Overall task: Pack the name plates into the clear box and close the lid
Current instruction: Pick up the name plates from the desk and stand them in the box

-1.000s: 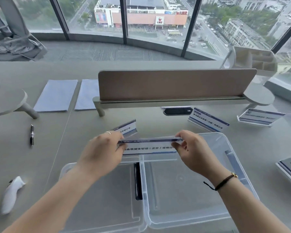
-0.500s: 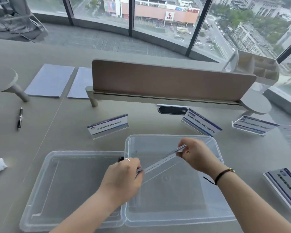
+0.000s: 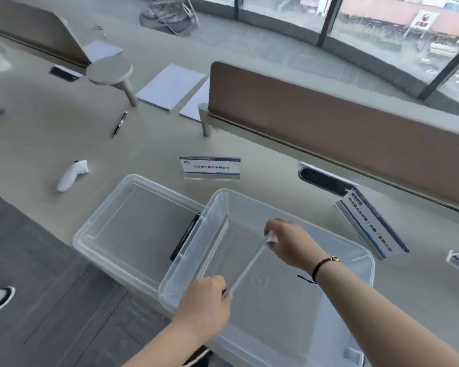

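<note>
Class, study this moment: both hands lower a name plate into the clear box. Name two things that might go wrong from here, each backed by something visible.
1. The held name plate is gripped only at its ends by the left hand and right hand; it might slip and drop into the clear box.
2. The lid and box sit near the table edge, so a nudge might push them off.

Box (image 3: 355,263) interior open from above; lid (image 3: 112,229) blocks left side, 2 name plates (image 3: 210,168) (image 3: 371,223) stand behind, divider (image 3: 329,123) beyond.
</note>
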`<state>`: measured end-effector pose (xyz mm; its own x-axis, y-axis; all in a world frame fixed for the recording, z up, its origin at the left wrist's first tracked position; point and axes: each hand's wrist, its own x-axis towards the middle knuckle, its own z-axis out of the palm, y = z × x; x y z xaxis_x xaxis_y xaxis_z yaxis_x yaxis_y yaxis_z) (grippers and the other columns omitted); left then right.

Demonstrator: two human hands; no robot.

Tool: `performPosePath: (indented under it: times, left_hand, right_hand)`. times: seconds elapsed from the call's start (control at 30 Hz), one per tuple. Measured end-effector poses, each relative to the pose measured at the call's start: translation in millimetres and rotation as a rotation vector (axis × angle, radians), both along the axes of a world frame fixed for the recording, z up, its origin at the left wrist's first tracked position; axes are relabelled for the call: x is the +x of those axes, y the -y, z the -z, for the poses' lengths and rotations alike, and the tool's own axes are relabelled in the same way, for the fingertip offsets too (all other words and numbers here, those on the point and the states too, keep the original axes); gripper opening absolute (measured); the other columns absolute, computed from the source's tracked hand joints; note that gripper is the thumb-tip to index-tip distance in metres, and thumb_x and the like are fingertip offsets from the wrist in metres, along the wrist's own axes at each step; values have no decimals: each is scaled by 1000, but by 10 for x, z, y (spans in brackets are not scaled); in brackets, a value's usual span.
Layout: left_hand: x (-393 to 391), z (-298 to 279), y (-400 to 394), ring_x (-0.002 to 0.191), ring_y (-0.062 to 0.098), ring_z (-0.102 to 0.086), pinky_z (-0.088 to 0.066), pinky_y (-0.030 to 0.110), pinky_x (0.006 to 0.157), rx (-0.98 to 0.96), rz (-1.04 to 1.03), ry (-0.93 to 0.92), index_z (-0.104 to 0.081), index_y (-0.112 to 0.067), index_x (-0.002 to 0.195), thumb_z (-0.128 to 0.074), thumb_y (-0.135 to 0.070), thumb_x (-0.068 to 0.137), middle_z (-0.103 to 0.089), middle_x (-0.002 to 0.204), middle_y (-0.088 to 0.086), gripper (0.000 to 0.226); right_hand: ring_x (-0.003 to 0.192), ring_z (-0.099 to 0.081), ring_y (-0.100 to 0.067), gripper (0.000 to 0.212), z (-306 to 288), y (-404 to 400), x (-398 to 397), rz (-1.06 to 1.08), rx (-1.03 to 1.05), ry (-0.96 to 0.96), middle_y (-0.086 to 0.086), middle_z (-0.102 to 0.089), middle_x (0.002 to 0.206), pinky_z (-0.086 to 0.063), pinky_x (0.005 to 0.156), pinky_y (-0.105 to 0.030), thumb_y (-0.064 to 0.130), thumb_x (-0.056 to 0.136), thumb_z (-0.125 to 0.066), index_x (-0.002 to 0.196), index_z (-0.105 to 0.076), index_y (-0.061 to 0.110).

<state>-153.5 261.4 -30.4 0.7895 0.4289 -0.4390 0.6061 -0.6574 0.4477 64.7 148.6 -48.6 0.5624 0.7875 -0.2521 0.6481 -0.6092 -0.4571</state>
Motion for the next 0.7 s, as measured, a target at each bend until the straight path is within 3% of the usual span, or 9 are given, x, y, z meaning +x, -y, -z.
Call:
performPosePath:
  times: [0.2, 0.43, 0.57, 0.7]
  left_hand:
    - [73, 206, 63, 84, 29, -64, -47, 34, 68, 47, -36, -157, -45, -18, 70, -56, -22, 92, -66, 85, 10, 25]
    - [148, 275, 60, 83, 29, -68, -47, 32, 59, 92, -73, -289, -59, -11, 84, -56, -4, 89, -68, 89, 11, 9]
    - [139, 235, 54, 83, 27, -66, -46, 31, 62, 142, -60, -332, -63, -8, 92, -49, 12, 83, -69, 92, 11, 27]
    - [131, 222, -13, 83, 26, -66, -46, 30, 61, 180, -61, -355, -64, -8, 93, -50, 15, 80, -69, 94, 10, 30]
  right_hand:
    - [99, -58, -23, 16, 319, -282, 14, -34, -37, -38, 0, -65, 104, -42, 72, -28, 15, 87, -62, 102, -63, 20]
    - [99, -57, -21, 18, 524, -442, 42, -13, -35, -60, 0, -67, 100, -40, 73, -26, 12, 85, -63, 101, -65, 21]
    - [89, -58, -22, 19, 534, -516, -11, -18, -39, -92, -1, -64, 96, -42, 67, -27, 16, 85, -64, 102, -62, 23]
    - [89, -61, -24, 18, 552, -575, -63, -14, -45, -121, -4, -66, 98, -50, 67, -31, 19, 86, -64, 103, -59, 24]
